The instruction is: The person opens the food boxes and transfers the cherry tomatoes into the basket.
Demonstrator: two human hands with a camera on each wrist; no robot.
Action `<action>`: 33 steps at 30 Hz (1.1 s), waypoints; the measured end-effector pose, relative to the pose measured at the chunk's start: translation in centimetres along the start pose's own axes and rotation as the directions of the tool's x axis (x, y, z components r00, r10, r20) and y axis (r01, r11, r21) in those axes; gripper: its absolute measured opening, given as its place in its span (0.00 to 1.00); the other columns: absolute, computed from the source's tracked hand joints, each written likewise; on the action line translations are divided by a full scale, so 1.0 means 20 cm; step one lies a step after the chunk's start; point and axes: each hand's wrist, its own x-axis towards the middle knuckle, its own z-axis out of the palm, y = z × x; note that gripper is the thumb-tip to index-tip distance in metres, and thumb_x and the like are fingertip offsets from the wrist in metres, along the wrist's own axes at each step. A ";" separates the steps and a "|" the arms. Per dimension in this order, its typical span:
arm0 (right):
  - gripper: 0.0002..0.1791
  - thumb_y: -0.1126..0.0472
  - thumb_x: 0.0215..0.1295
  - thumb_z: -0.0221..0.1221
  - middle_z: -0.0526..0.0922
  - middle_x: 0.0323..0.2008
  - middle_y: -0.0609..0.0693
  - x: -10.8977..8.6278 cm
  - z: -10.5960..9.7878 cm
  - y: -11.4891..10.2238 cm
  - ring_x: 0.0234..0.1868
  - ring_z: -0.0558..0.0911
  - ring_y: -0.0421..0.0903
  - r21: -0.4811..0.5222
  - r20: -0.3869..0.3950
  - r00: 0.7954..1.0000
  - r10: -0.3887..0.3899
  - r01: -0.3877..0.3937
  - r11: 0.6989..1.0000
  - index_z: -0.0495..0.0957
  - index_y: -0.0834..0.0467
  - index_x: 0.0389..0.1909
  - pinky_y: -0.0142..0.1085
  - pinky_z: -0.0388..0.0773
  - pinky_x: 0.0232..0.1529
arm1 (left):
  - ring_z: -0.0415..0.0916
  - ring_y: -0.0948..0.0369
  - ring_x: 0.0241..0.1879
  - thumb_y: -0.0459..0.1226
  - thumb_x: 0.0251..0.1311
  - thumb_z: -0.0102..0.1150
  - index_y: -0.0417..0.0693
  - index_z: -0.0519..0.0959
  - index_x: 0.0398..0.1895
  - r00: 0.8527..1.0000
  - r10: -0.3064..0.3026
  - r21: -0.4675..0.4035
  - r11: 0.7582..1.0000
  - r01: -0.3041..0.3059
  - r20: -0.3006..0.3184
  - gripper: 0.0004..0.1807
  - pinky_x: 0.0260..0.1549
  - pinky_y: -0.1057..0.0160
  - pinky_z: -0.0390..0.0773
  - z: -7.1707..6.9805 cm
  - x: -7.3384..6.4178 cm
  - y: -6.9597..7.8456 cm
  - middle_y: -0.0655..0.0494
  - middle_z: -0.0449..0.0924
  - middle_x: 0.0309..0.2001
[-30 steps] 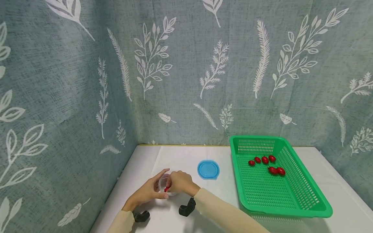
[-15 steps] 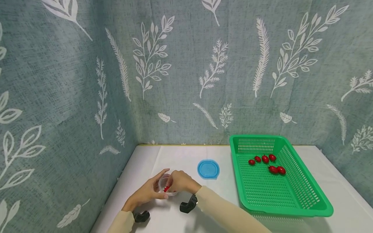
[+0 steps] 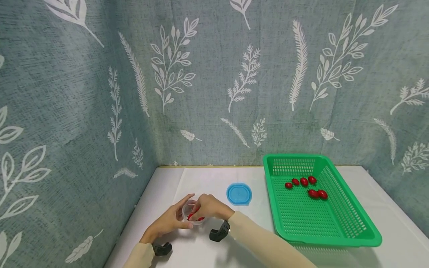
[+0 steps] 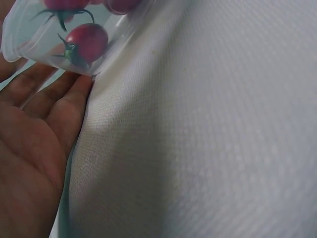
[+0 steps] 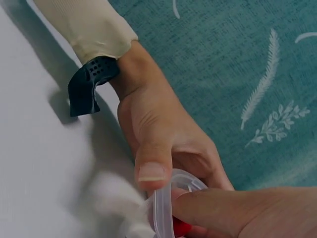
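Observation:
A small clear plastic container (image 3: 185,211) stands tilted on the white table at the front left. My left hand (image 3: 167,221) holds it round the side, thumb at the near rim in the right wrist view. Through its wall the left wrist view shows several cherry tomatoes, one red with a green stem (image 4: 91,42) near the bottom. My right hand (image 3: 212,207) reaches over the rim with its fingers inside, pinching a red cherry tomato (image 5: 182,228), whose lower part is hidden. More red shows beside the fingertips.
A blue lid (image 3: 239,194) lies on the table behind and right of the container. Farther right stands a green slotted basket (image 3: 274,219) with several red cherry tomatoes (image 3: 313,193) toward its back. Patterned cloth (image 3: 207,93) walls the back and left.
My right hand has shifted slightly right and up with its fingers still in the container, and more red shows beneath them. The left hand stays in place.

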 end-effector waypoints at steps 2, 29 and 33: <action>0.07 0.63 0.52 0.77 0.83 0.20 0.40 0.00 -0.01 0.00 0.25 0.76 0.36 0.004 -0.012 1.000 -0.005 0.005 1.000 0.88 0.56 0.24 0.28 0.74 0.26 | 0.60 0.47 0.66 0.42 0.56 0.78 0.58 0.50 0.84 1.000 -0.002 0.018 1.000 0.002 -0.007 0.58 0.58 0.48 0.68 0.00 0.00 0.00 0.45 0.54 0.80; 0.09 0.58 0.59 0.74 0.89 0.32 0.41 -0.13 -0.25 0.04 0.37 0.82 0.39 -0.044 -0.139 0.982 -0.128 0.123 0.991 0.90 0.55 0.40 0.34 0.77 0.35 | 0.53 0.40 0.76 0.36 0.60 0.74 0.52 0.46 0.84 1.000 0.006 -0.012 1.000 -0.006 0.017 0.56 0.66 0.35 0.63 0.00 0.01 0.01 0.43 0.61 0.76; 0.09 0.59 0.60 0.74 0.89 0.32 0.41 -0.16 -0.28 0.05 0.42 0.84 0.46 -0.055 -0.160 0.976 -0.149 0.142 0.988 0.90 0.55 0.40 0.37 0.76 0.38 | 0.54 0.40 0.76 0.37 0.60 0.75 0.50 0.47 0.84 1.000 0.011 -0.003 1.000 -0.011 0.020 0.56 0.64 0.34 0.64 0.00 0.01 0.01 0.43 0.63 0.75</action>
